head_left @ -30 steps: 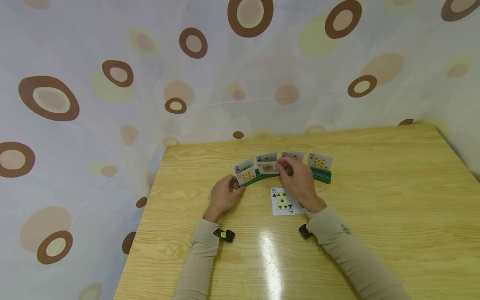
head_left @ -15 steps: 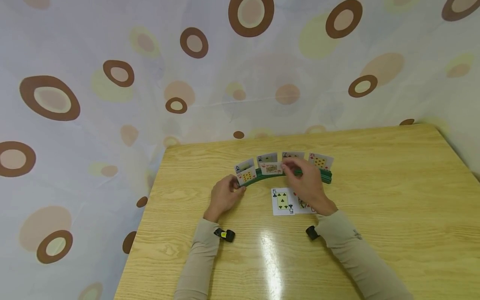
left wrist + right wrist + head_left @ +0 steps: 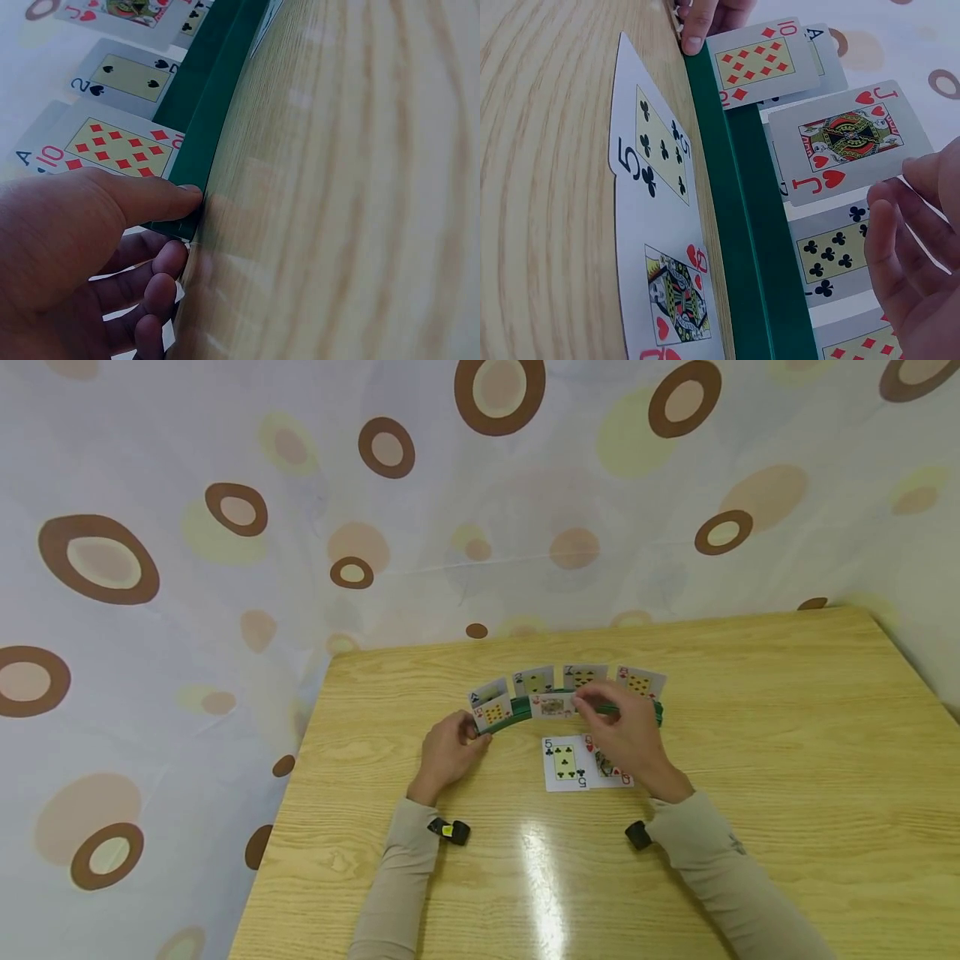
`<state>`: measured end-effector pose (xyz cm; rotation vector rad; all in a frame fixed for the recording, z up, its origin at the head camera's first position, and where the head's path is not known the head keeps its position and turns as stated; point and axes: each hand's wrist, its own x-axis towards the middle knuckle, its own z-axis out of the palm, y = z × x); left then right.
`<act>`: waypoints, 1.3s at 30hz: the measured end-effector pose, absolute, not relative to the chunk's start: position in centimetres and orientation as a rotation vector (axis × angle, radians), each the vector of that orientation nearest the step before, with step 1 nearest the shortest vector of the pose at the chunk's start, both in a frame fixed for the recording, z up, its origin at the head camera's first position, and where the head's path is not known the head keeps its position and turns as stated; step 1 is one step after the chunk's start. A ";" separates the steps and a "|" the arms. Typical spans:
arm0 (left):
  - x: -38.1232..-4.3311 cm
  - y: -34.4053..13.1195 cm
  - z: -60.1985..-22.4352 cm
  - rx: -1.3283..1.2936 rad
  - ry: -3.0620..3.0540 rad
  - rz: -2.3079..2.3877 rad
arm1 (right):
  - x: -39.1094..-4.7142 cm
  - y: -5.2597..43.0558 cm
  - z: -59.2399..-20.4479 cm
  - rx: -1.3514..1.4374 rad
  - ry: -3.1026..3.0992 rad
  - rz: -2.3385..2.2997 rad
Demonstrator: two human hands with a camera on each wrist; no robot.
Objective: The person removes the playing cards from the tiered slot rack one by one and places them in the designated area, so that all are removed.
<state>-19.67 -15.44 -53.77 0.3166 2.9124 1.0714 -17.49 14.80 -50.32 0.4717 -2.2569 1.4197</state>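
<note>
With our right hand we kept a pinching grip on the jack of hearts at the green holder; our left hand gripped its end. We seemed to be slotting the card, and likely needed to seat it squarely.

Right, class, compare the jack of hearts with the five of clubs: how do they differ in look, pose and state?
The jack of hearts shows a figure and red suit marks; the five of clubs shows five black clubs.
The jack of hearts is tilted up, while the five of clubs lies flat on the table.
The right hand pinches the jack of hearts; neither hand holds the five of clubs.
Both are white playing cards with their faces showing.
</note>
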 end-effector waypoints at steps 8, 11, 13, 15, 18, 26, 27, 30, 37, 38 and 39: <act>-19.7 -15.7 -53.8 0.317 2.917 1.066 | -16.9 15.8 -50.1 0.431 -2.252 1.509; -19.6 -15.8 -53.7 0.310 2.923 1.063 | -16.7 16.1 -50.1 0.406 -2.261 1.525; -19.6 -15.9 -53.7 0.310 2.923 1.067 | -16.6 16.4 -50.1 0.382 -2.271 1.539; -19.6 -15.9 -53.7 0.313 2.925 1.065 | -16.4 16.7 -50.3 0.346 -2.290 1.548; -19.6 -15.9 -53.8 0.316 2.927 1.061 | -16.0 17.4 -50.5 0.284 -2.327 1.549; -19.4 -15.7 -53.7 0.313 2.922 1.075 | -14.8 19.3 -51.2 0.209 -2.381 1.450; -19.4 -15.7 -53.7 0.314 2.921 1.074 | -14.7 19.5 -51.4 0.210 -2.384 1.438; -19.4 -15.6 -53.7 0.312 2.921 1.073 | -14.5 20.1 -51.7 0.208 -2.390 1.423; -19.5 -15.4 -53.8 0.309 2.921 1.075 | -13.9 21.1 -52.0 0.207 -2.403 1.381; -19.5 -15.3 -53.7 0.311 2.921 1.076 | -13.8 21.2 -52.0 0.199 -2.407 1.376; -19.5 -15.3 -53.7 0.313 2.922 1.076 | -13.6 21.3 -52.0 0.186 -2.417 1.372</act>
